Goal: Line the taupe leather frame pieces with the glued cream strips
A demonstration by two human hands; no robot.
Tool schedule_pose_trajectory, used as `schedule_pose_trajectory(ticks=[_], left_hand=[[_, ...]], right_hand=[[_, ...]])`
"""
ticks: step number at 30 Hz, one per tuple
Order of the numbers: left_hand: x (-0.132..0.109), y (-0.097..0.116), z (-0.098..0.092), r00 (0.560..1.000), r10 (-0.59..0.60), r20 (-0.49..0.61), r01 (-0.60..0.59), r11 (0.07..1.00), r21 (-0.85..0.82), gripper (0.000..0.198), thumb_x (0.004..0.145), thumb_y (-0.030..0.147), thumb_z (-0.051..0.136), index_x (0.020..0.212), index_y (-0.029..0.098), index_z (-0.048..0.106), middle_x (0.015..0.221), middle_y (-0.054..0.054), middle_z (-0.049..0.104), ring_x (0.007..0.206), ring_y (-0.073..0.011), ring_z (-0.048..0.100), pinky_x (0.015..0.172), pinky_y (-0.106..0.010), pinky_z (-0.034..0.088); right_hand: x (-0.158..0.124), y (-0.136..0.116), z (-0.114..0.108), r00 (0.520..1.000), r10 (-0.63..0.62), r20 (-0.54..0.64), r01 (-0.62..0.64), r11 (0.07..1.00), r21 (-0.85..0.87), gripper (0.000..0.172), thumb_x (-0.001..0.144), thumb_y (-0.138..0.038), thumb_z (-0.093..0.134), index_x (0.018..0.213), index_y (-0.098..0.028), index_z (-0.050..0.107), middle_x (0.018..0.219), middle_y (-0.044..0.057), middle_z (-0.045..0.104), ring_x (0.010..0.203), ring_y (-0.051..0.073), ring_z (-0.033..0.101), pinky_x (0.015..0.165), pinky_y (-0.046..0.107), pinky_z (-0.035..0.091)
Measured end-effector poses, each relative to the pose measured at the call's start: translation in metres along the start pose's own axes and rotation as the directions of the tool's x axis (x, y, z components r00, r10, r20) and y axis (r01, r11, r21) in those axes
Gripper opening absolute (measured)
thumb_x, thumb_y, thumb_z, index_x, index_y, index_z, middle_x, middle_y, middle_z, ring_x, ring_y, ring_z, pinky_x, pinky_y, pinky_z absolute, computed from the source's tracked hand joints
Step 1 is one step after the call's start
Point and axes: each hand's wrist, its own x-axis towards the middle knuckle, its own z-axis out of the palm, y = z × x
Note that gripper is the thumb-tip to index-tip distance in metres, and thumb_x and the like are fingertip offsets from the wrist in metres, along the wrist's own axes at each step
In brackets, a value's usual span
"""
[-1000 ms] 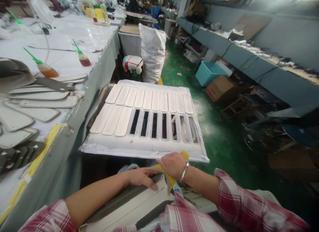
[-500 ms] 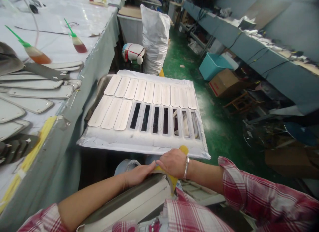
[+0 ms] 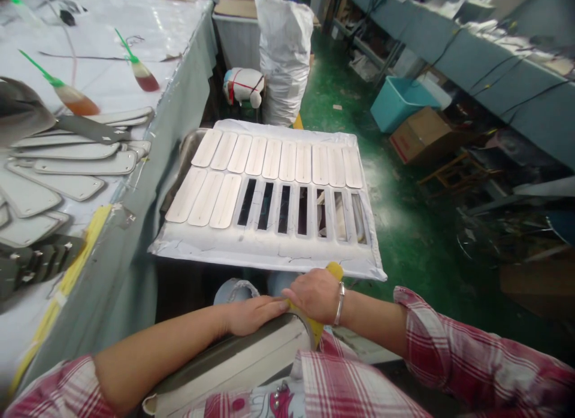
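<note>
A curved grey piece with a pale inner face (image 3: 265,352) lies across my lap, one end against my checked shirt. My left hand (image 3: 256,314) rests palm down along its upper edge, fingers stretched out. Their tips meet the thumb of my right hand (image 3: 315,295). Fingers of that hand are wrapped round a yellow strip-like thing (image 3: 318,329) at the end of the piece. Its rounded upper tip shows above my knuckles; its middle is covered. In front stands a white covered board (image 3: 269,250) with pale rounded strips (image 3: 254,156) in two rows and several open slots.
On the left table (image 3: 101,226) lie grey-backed strips (image 3: 85,163) and bottles with green nozzles (image 3: 144,75). A tall white sack (image 3: 285,58) stands behind the board. To the right are a turquoise bin (image 3: 399,103), a cardboard box (image 3: 424,133) and a long bench (image 3: 431,35).
The view has shifted slightly, so the board and table sit a little further right and higher. Both hands keep nearly the same place and grip.
</note>
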Motion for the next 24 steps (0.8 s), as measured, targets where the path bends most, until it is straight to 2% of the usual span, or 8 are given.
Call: schedule_pose_trajectory(ticks=[6, 12, 15, 20, 24], left_hand=[[0.000, 0.004, 0.001, 0.999, -0.023, 0.032, 0.022, 1.000, 0.019, 0.046, 0.099, 0.046, 0.025, 0.112, 0.010, 0.050, 0.106, -0.005, 0.051, 0.098, -0.0199, 0.048, 0.093, -0.022, 0.032], [0.007, 0.009, 0.002, 0.995, 0.023, 0.095, -0.021, 0.999, -0.024, 0.041, 0.100, 0.044, 0.027, 0.124, 0.015, 0.042, 0.117, -0.004, 0.044, 0.111, -0.0197, 0.040, 0.102, -0.023, 0.025], [0.014, 0.016, 0.003, 0.995, 0.015, 0.098, -0.019, 0.999, 0.042, 0.041, 0.099, 0.046, 0.029, 0.124, 0.016, 0.042, 0.117, -0.005, 0.044, 0.111, -0.0201, 0.040, 0.102, -0.024, 0.025], [0.017, 0.032, 0.007, 0.993, -0.096, 0.068, 0.081, 0.976, 0.201, 0.040, 0.096, 0.048, 0.035, 0.124, 0.019, 0.040, 0.118, -0.006, 0.043, 0.107, -0.0214, 0.044, 0.100, -0.027, 0.029], [0.007, 0.044, 0.009, 0.961, -0.276, -0.022, 0.264, 0.890, 0.372, 0.059, 0.088, 0.057, 0.048, 0.131, 0.020, 0.029, 0.116, -0.010, 0.046, 0.103, -0.0287, 0.047, 0.093, -0.037, 0.036]], right_hand=[[-0.005, -0.001, 0.004, 1.000, 0.016, 0.010, -0.016, 0.999, 0.048, 0.049, 0.096, -0.039, 0.020, 0.078, -0.018, 0.061, 0.077, 0.004, 0.062, 0.071, 0.021, 0.057, 0.057, 0.031, 0.033], [-0.013, 0.000, 0.011, 0.999, 0.010, 0.040, -0.014, 0.996, 0.090, 0.049, 0.095, -0.038, 0.021, 0.080, -0.018, 0.062, 0.080, 0.004, 0.062, 0.073, 0.024, 0.059, 0.057, 0.033, 0.036], [-0.019, 0.002, 0.014, 0.999, 0.022, 0.042, -0.026, 0.995, 0.100, 0.052, 0.095, -0.040, 0.018, 0.079, -0.018, 0.063, 0.078, 0.005, 0.062, 0.070, 0.025, 0.059, 0.054, 0.033, 0.036], [-0.030, 0.001, 0.007, 0.989, 0.097, 0.112, -0.108, 0.990, 0.095, 0.053, 0.094, -0.041, 0.019, 0.080, -0.018, 0.064, 0.075, 0.008, 0.062, 0.071, 0.027, 0.060, 0.056, 0.035, 0.042], [-0.040, 0.008, -0.009, 0.973, 0.044, 0.226, -0.062, 0.995, 0.072, 0.054, 0.093, -0.046, 0.019, 0.081, -0.020, 0.065, 0.075, 0.009, 0.062, 0.071, 0.028, 0.059, 0.057, 0.037, 0.042]])
